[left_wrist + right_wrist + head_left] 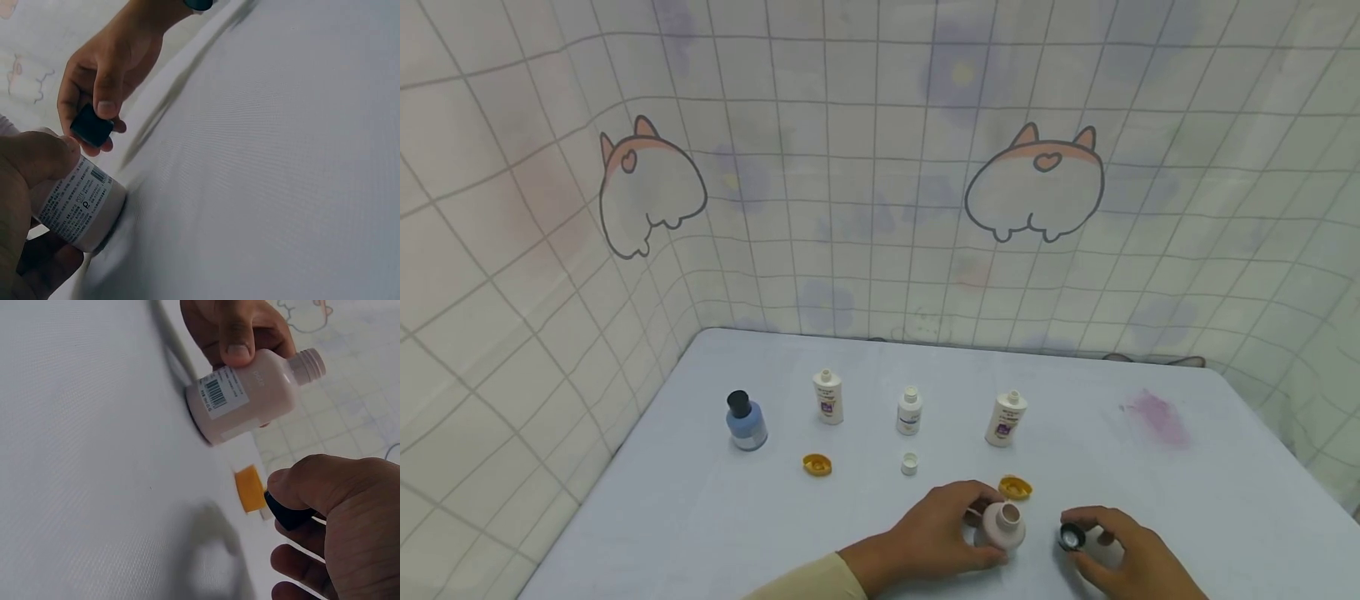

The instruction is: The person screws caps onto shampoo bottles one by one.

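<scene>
My left hand (928,533) grips a pale pink bottle (1002,533) whose threaded neck is uncovered. In the right wrist view the bottle (250,394) stands on the table with a barcode label facing the camera. To its right, my right hand (1127,550) pinches a black cap (1072,537) between thumb and fingers, its hollow side showing in the head view. A gap separates cap and bottle. Just behind the bottle lies a yellow cap (1015,487). In the left wrist view the right thumb presses on the black cap (92,126).
A blue bottle (747,423) with a black cap stands at the left. Farther back are two white bottles, one left (828,397) and one right (1005,418), with a smaller white bottle (909,411) between. A yellow cap (817,464) and a white cap (909,463) lie before them.
</scene>
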